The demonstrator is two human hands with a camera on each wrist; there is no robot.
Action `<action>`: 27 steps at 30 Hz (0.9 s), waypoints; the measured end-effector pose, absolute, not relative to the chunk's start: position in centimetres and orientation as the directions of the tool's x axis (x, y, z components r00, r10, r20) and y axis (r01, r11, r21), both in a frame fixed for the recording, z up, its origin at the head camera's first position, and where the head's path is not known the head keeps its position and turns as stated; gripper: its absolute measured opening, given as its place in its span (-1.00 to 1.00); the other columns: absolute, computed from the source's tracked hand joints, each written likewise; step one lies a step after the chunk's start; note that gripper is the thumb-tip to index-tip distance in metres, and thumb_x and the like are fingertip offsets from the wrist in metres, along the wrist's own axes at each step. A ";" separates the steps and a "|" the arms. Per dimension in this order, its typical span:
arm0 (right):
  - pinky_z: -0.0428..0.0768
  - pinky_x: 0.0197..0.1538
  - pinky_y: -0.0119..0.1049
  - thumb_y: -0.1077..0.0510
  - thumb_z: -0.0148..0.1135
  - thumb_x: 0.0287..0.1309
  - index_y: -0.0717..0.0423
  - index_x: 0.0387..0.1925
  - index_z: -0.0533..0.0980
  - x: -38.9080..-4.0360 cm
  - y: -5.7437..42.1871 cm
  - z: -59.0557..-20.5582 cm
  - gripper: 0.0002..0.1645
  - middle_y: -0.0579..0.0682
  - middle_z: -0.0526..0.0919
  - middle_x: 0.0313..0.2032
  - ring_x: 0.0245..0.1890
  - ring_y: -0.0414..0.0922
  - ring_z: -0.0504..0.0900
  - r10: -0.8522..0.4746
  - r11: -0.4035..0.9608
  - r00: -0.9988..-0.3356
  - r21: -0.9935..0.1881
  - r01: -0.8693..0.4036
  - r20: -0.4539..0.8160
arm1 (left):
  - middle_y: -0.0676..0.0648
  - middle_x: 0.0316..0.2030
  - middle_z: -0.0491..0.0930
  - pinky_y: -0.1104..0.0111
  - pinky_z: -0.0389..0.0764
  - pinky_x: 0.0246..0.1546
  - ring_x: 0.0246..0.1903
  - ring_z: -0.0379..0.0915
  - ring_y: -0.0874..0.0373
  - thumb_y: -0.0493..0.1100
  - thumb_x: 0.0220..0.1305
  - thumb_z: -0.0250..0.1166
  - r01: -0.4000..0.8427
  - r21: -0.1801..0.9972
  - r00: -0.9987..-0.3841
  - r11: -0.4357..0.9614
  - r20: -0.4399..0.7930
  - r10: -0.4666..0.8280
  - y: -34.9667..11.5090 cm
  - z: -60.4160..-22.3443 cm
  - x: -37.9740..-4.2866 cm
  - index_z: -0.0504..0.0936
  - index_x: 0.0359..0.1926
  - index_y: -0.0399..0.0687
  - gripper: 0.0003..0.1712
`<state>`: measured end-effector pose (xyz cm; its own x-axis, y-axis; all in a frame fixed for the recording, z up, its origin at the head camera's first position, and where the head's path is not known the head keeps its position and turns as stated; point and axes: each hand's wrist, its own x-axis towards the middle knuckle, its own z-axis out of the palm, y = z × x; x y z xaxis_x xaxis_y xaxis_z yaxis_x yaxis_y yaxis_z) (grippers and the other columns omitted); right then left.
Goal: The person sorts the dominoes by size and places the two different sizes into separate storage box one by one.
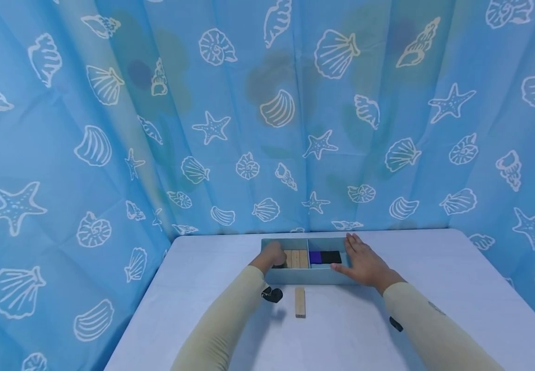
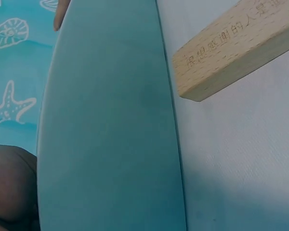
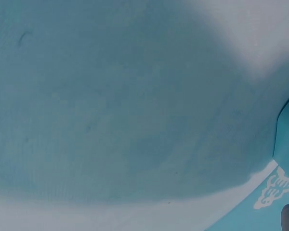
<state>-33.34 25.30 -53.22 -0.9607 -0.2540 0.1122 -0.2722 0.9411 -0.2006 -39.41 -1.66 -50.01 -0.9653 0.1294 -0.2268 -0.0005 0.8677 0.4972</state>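
A grey-blue box (image 1: 313, 277) with two compartments sits near the table's back edge. Several wooden blocks (image 1: 297, 258) lie side by side in its left compartment. My left hand (image 1: 273, 253) reaches into that compartment beside the blocks, its fingertips hidden. The right compartment contains a purple piece (image 1: 315, 257) and a black piece (image 1: 330, 257). Across the box's right end rests my right hand (image 1: 364, 263), fingers extended toward the back and thumb near the front rim. One wooden block (image 1: 300, 303) lies on the table before the box; engraved characters show on it in the left wrist view.
A white cloth (image 1: 193, 288) covers the table. Behind and to both sides hangs a blue curtain (image 1: 248, 129) with white shell and starfish prints. Black straps or devices (image 1: 273, 295) show at both wrists.
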 end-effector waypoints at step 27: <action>-0.05 0.40 0.17 -0.59 -0.10 0.15 0.47 0.43 -0.03 -33.4 25.2 -53.4 0.33 0.36 -0.11 0.46 0.45 0.27 -0.16 -0.240 0.940 -0.964 -0.220 -0.261 0.117 | -0.12 -0.19 0.54 0.36 0.66 -0.30 -0.25 0.61 0.04 -0.41 0.28 0.21 0.095 0.912 -0.943 0.400 -0.046 0.330 -5.1 -48.3 -35.4 0.32 0.33 -0.36 -0.40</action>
